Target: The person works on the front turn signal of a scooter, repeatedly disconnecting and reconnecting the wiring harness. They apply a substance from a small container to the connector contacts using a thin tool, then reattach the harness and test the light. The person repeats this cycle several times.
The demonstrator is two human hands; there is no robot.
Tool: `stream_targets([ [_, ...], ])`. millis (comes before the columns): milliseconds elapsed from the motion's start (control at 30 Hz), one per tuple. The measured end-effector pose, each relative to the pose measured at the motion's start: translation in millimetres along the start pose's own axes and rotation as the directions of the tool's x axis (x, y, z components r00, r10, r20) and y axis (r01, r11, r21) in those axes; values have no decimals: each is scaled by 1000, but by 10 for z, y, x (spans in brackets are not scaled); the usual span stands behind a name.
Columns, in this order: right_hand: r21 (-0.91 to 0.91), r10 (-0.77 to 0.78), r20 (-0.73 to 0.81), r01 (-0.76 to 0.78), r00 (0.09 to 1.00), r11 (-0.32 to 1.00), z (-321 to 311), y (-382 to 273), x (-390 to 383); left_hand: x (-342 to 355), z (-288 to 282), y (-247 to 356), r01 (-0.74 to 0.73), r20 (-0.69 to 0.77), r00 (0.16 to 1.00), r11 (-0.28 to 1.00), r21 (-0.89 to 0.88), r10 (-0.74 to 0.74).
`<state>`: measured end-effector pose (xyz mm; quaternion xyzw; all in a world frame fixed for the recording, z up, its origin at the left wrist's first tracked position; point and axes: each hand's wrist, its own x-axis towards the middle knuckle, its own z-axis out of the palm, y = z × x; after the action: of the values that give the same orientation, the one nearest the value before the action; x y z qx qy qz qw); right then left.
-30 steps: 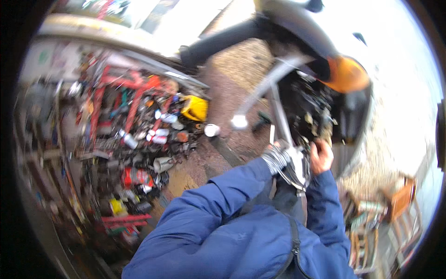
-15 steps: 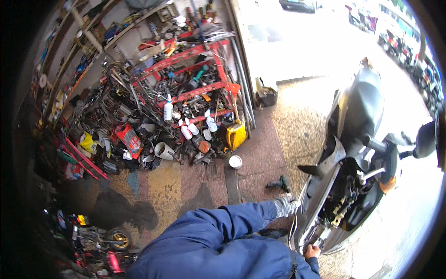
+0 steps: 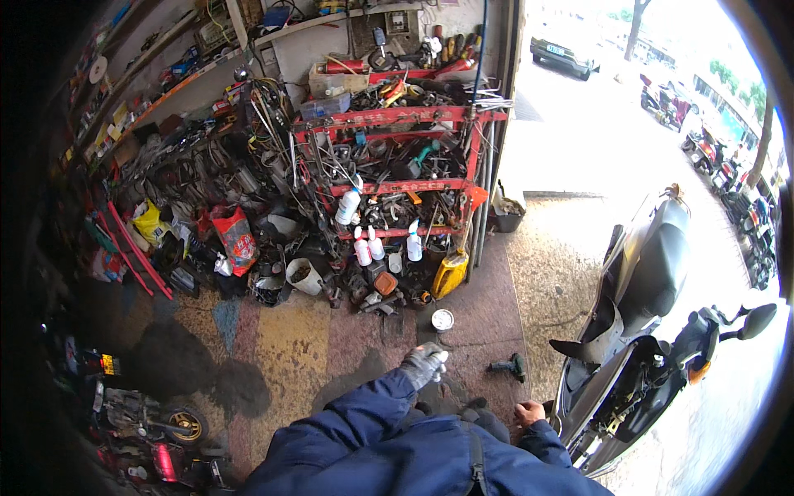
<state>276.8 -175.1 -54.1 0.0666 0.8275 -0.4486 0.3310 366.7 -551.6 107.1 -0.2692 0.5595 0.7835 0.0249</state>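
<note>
My left hand (image 3: pixel 424 365) wears a grey glove and is held over the floor, its fingers curled together. What they hold, if anything, is too small to make out. My bare right hand (image 3: pixel 529 413) is beside the scooter (image 3: pixel 616 364), its fingers curled in; whether something is in them does not show. The scooter's front is opened up, with wiring and inner parts (image 3: pixel 633 405) bare. A dark green cordless drill (image 3: pixel 507 367) lies on the floor between my hands. Ahead of my left hand stands a small white tub (image 3: pixel 442 320).
A red metal rack (image 3: pixel 405 188) crammed with tools and parts stands ahead, with spray bottles (image 3: pixel 348 207) and a yellow jug (image 3: pixel 450 274) around it. Left of it are heaped parts and a red bag (image 3: pixel 235 240). Another motorbike (image 3: pixel 165 426) is at lower left. Parked scooters (image 3: pixel 703 153) line the street.
My left hand has come away from the scooter and moved left over the floor. My right hand has drawn back from the scooter's opened front. The view has turned toward the rack.
</note>
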Motion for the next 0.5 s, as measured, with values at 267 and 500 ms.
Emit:
stream_targets([
  [267, -371, -69, 180, 133, 981, 919, 684, -890, 938, -96, -1152, 27, -63, -303, 953, 976, -208, -3],
  [500, -419, -47, 378, 217, 924, 882, 1708, -2037, 1880, 396, -1960, 318, -43, -506, 855, 959, -282, -110],
])
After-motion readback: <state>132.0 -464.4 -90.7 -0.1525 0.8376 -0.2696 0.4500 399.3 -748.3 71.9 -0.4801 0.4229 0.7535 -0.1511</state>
